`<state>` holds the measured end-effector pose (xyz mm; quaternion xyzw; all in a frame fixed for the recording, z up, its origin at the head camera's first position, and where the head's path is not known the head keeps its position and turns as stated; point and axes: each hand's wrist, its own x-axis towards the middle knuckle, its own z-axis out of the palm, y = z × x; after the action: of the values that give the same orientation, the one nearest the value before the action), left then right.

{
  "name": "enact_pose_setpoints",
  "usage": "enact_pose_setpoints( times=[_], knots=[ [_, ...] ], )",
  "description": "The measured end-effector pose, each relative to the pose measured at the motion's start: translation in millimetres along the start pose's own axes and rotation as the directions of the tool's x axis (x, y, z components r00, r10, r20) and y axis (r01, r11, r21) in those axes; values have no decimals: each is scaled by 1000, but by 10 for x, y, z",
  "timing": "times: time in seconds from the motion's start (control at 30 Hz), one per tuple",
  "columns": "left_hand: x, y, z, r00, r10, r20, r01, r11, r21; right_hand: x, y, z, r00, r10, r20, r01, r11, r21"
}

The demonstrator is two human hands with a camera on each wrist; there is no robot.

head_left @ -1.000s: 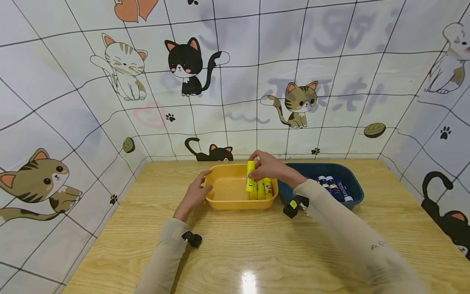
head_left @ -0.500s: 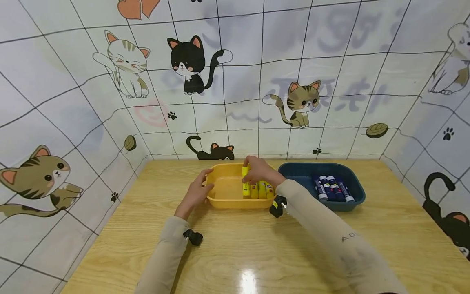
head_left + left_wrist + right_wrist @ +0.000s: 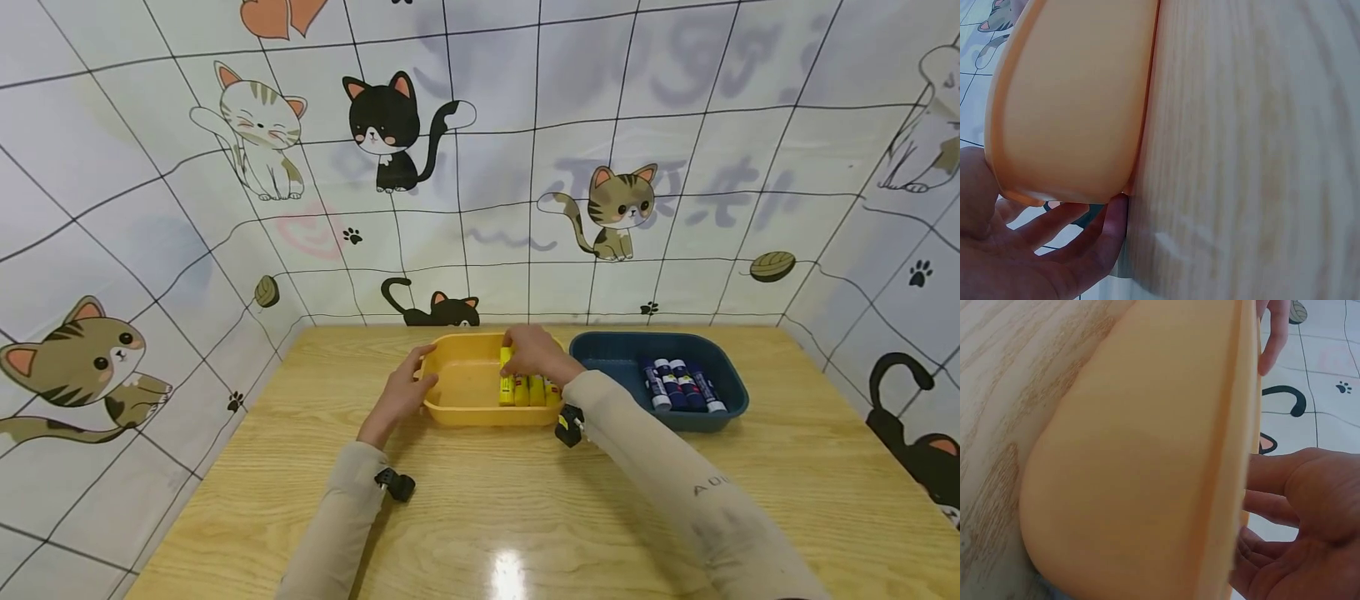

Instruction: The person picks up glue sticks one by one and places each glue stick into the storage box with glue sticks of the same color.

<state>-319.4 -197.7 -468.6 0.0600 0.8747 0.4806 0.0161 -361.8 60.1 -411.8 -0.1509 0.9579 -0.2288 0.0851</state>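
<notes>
At the left end of the yellow plastic tray (image 3: 491, 417), my left hand (image 3: 399, 393) grips the rim, with fingertips along the outer end wall in the left wrist view. My right hand (image 3: 538, 353) reaches into the tray's right half and holds a yellow glue stick (image 3: 507, 392) by its upper part. The stick's lower end sits low in the tray, left of several other yellow glue sticks (image 3: 536, 392) lying side by side. My right hand partly covers these. In the right wrist view the tray wall (image 3: 1141, 456) hides the fingertips and the sticks.
A dark blue tray (image 3: 611, 348) stands just right of the yellow one, with several navy glue sticks (image 3: 682, 386) with white ends in its right part. Both are on a wooden table (image 3: 465, 500), close to a wall covering (image 3: 495, 183) printed with cats.
My right hand has lowered the yellow glue stick from above the tray down into it, beside the others, then shifted slightly right with it. My left hand has stayed at the tray's left end.
</notes>
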Motion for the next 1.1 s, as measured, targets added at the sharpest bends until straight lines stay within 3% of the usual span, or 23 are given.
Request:
enact_pose_setpoints(
  times=[0.6,0.73,0.83,0.97,1.1],
  knots=[
    [-11,0,5,1000,3,1,-3,1000,5,64,96,15,988,34,152,-31,999,-22],
    [-6,5,5,1000,4,0,-4,1000,-2,53,106,-23,992,27,120,-28,1000,9],
    [4,0,6,1000,4,6,-4,1000,-8,-1,153,-98,997,-17,74,10,995,99],
    [14,3,24,1000,5,28,-4,999,-35,-161,291,-266,996,-89,23,81,966,246],
    [22,8,38,998,-9,66,14,997,-79,-378,491,-464,991,-133,-31,136,947,290]
  ],
)
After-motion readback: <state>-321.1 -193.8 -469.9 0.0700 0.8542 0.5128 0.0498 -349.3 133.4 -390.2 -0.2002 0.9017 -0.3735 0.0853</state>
